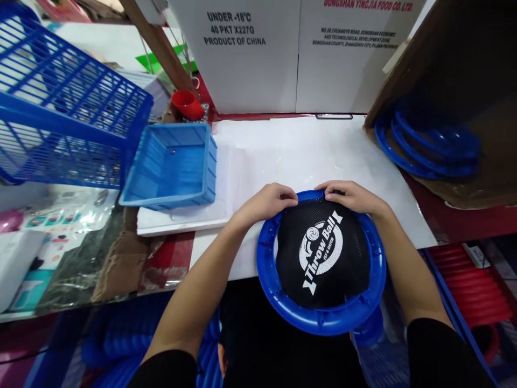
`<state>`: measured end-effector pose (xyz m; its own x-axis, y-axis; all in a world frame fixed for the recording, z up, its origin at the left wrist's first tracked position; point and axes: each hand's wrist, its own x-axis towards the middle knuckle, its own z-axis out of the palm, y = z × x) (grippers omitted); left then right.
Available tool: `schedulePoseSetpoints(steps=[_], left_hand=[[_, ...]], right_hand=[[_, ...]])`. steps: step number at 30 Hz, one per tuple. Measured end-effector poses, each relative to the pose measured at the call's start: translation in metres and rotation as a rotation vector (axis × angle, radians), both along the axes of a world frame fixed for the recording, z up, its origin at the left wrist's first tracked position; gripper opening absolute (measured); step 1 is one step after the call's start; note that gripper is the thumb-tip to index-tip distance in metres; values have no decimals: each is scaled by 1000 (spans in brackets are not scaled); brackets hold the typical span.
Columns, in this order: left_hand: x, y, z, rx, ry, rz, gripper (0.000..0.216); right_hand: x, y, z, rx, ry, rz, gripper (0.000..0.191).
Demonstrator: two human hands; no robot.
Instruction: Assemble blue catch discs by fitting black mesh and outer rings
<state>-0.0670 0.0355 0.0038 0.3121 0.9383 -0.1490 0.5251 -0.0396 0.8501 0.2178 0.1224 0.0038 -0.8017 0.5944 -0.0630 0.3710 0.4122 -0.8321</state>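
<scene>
A blue plastic ring (283, 302) lies at the near edge of the white table (307, 151), partly over the edge. A black mesh cloth (323, 253) printed "Throw Ball" is spread inside it. My left hand (270, 200) pinches the far edge of the mesh at the ring's top left. My right hand (351, 195) pinches the same far edge just to the right. Both hands have their fingers curled and pressed on the mesh against the ring's rim.
A small blue basket (173, 167) sits left of the ring, a large blue wire basket (60, 108) further left. A red cup (188, 103) stands behind. White cartons (250, 54) line the back. A brown box (464, 81) at right holds several blue rings (428, 145).
</scene>
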Motion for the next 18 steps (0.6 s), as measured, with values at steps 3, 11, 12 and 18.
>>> schedulePoseSetpoints(steps=[3, 11, 12, 18], left_hand=[[-2, 3, -5, 13, -28, -15, 18], [1, 3, -9, 92, -26, -16, 17], [2, 3, -9, 99, -19, -4, 17], [5, 1, -8, 127, 10, 44, 14]], right_hand=[[0, 2, -1, -1, 10, 1, 29], [0, 3, -5, 22, 26, -3, 27], [0, 2, -6, 28, 31, -6, 26], [1, 2, -8, 15, 49, -19, 25]])
